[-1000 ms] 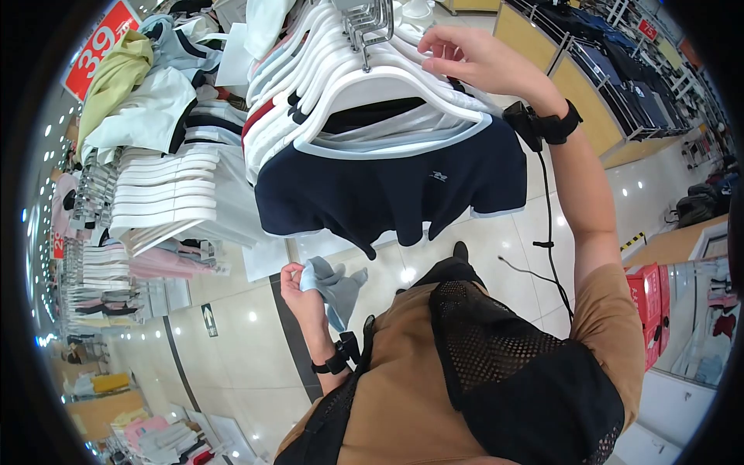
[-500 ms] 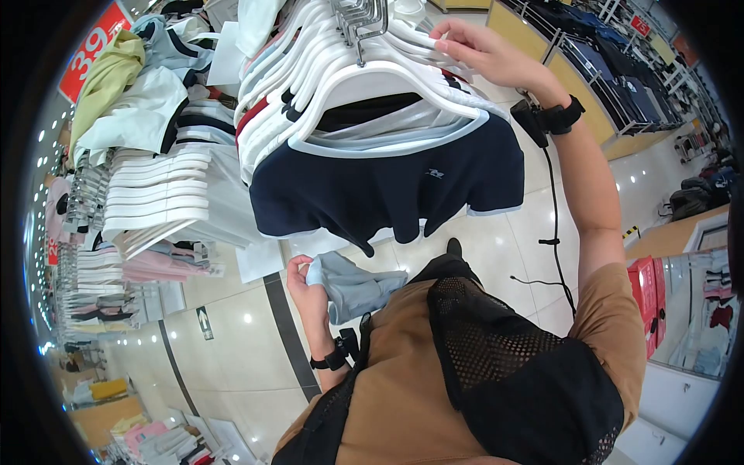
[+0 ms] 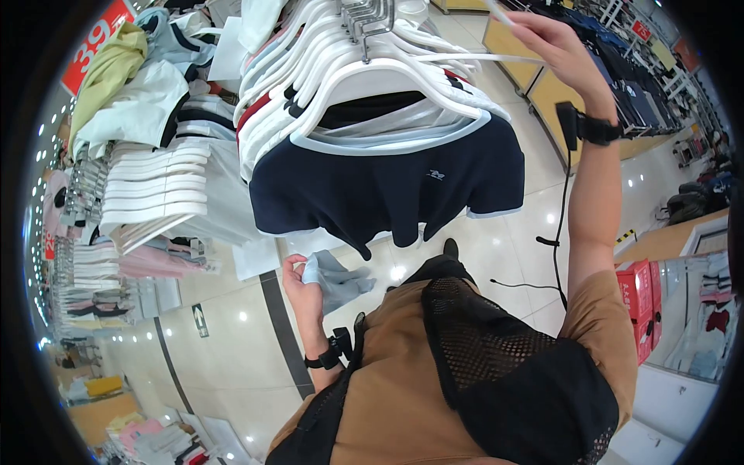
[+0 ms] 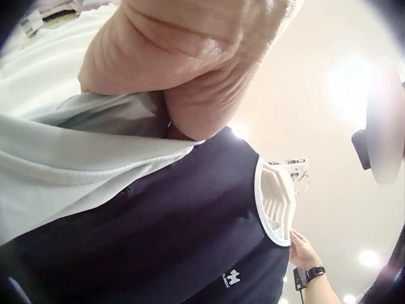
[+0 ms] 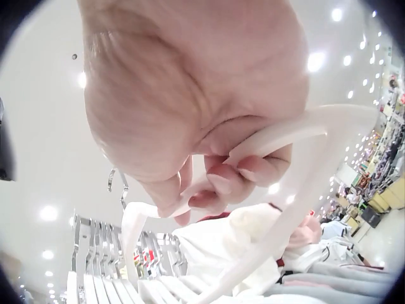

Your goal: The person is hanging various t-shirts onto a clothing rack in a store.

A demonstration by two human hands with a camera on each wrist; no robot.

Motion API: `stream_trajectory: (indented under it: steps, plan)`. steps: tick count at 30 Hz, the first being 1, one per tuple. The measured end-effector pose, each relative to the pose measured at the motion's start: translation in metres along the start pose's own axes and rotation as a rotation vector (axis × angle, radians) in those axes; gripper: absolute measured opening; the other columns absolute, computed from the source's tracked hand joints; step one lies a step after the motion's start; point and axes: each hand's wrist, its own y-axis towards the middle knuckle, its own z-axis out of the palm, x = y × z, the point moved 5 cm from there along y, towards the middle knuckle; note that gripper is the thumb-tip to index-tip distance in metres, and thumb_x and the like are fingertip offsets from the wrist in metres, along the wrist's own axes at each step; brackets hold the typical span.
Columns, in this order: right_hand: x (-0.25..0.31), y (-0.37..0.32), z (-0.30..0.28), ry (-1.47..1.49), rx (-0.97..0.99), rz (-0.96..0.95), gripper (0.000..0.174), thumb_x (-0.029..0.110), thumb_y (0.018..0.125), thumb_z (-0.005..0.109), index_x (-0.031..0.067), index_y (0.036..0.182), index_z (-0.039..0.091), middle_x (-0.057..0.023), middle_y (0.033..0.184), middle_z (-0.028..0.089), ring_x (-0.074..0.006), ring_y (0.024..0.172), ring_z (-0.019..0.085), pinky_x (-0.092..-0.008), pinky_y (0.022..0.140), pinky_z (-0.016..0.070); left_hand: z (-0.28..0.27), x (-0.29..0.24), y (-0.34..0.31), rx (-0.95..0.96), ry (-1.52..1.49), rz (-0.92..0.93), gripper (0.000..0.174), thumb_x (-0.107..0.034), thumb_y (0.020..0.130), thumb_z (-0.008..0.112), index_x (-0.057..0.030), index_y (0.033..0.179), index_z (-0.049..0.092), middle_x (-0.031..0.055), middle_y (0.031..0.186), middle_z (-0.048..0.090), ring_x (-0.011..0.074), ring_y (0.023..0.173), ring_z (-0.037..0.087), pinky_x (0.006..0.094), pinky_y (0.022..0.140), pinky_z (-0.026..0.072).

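My left hand (image 3: 304,298) grips a pale blue-grey garment (image 3: 339,285) low in front of the rack, and its cloth hangs over to the right of the fingers. In the left wrist view the folded light edge of the cloth runs below the hand. At the upper right, my right hand (image 3: 562,58) holds a white hanger (image 5: 310,123), its fingers curled round the hanger's arm in the right wrist view. No garment shows on this hanger. A navy short-sleeved top (image 3: 387,182) with a light blue neckline hangs foremost on the rack, between the hands.
Behind the navy top hang several white hangers (image 3: 310,66) with clothes. To the left stands another row of white hangers (image 3: 159,182), below piled clothes (image 3: 136,108) and a red price sign (image 3: 93,46). A dangling black cable (image 3: 565,232) runs from the right wrist.
My right hand has moved away from the rack to the right, drawing a white hanger out with it. The garment in my left hand was spread wider and now hangs more bunched.
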Motion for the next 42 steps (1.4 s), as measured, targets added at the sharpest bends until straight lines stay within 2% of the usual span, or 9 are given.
stream_trajectory:
  steps: [3,4,10,13,17,24,26,31,42]
  plan:
    - [-0.036,-0.006,-0.029,-0.077,0.066,-0.053,0.037,0.02,0.104,0.057,-0.0007,0.134,0.061,-0.0048,0.128,0.066,-0.0108,0.115,0.058,-0.0245,0.101,0.0428,-0.007,0.003,0.004,-0.042,0.027,-0.016,0.016,-0.001,0.095,0.061,-0.0092,0.102,0.049,-0.0008,0.076,0.061,0.0029,0.062,0.046,0.0216,0.052,0.0313]
    - [-0.023,-0.02,-0.03,-0.064,-0.039,-0.06,0.031,0.021,0.105,0.057,-0.001,0.124,0.065,-0.0005,0.102,0.067,-0.0081,0.09,0.055,-0.0236,0.082,0.0461,-0.012,0.007,0.006,-0.05,0.049,-0.032,0.015,-0.003,0.095,0.062,-0.0094,0.1,0.049,-0.0025,0.074,0.058,0.0031,0.063,0.045,0.0221,0.053,0.0317]
    - [-0.016,-0.141,-0.1,-0.204,-0.287,0.353,0.04,0.019,0.104,0.055,-0.0011,0.138,0.058,-0.0051,0.127,0.065,-0.0104,0.105,0.057,-0.0229,0.094,0.044,-0.022,-0.021,0.032,-0.131,0.439,0.204,0.031,-0.019,0.094,0.062,-0.0025,0.072,0.048,-0.0011,0.064,0.043,0.0083,0.066,0.041,0.0311,0.056,0.0361]
    - [-0.011,-0.199,-0.133,-0.252,-0.371,0.4,0.041,0.018,0.104,0.056,-0.0025,0.14,0.056,0.0066,0.088,0.049,-0.0019,0.078,0.042,-0.0167,0.066,0.0313,-0.041,-0.007,0.015,-0.212,0.384,0.047,0.028,-0.018,0.093,0.062,0.0004,0.073,0.054,0.0028,0.062,0.048,0.0093,0.067,0.043,0.0321,0.057,0.0382]
    - [0.007,-0.248,-0.138,-0.053,-0.636,0.415,0.039,0.015,0.105,0.055,-0.0046,0.138,0.056,0.0028,0.084,0.05,-0.0051,0.073,0.04,-0.02,0.065,0.0344,-0.041,-0.013,0.029,-0.189,0.376,0.02,0.017,-0.012,0.092,0.056,-0.0002,0.082,0.063,-0.0022,0.068,0.052,0.0075,0.068,0.044,0.0281,0.06,0.0372]
    - [-0.006,-0.272,-0.092,0.157,-0.601,0.432,0.03,0.018,0.104,0.055,0.0024,0.079,0.05,-0.0028,0.075,0.05,-0.0101,0.064,0.043,-0.0247,0.058,0.0348,-0.038,-0.011,0.038,-0.245,0.24,-0.01,0.026,-0.019,0.093,0.06,0.0039,0.08,0.065,0.0018,0.065,0.057,0.0114,0.064,0.048,0.0331,0.058,0.0403]
    - [-0.041,-0.279,-0.056,0.235,-0.188,0.377,0.014,0.007,0.094,0.069,-0.0058,0.094,0.063,-0.01,0.101,0.067,-0.016,0.084,0.059,-0.0321,0.077,0.0519,-0.043,-0.012,0.04,-0.215,0.288,-0.043,0.018,-0.011,0.09,0.055,0.0021,0.082,0.065,0.0014,0.069,0.058,0.0106,0.067,0.049,0.0302,0.061,0.0407]
    - [-0.002,-0.228,0.09,0.246,0.335,0.623,0.023,-0.003,0.09,0.067,-0.0065,0.113,0.069,-0.0063,0.099,0.067,-0.0103,0.084,0.058,-0.0234,0.074,0.0468,-0.049,-0.006,0.054,-0.227,0.304,-0.039,0.015,-0.006,0.087,0.05,-0.0016,0.08,0.062,-0.0005,0.07,0.056,0.0091,0.067,0.048,0.0267,0.061,0.0395]
    - [0.071,-0.207,0.247,0.515,0.507,0.361,0.031,0.0,0.092,0.066,-0.0014,0.124,0.066,-0.0076,0.084,0.061,-0.0126,0.072,0.052,-0.0253,0.063,0.042,-0.089,0.05,0.064,-0.372,0.108,-0.238,0.038,-0.013,0.093,0.052,0.0097,0.121,0.063,0.0147,0.104,0.071,0.0201,0.092,0.066,0.0298,0.082,0.0518]
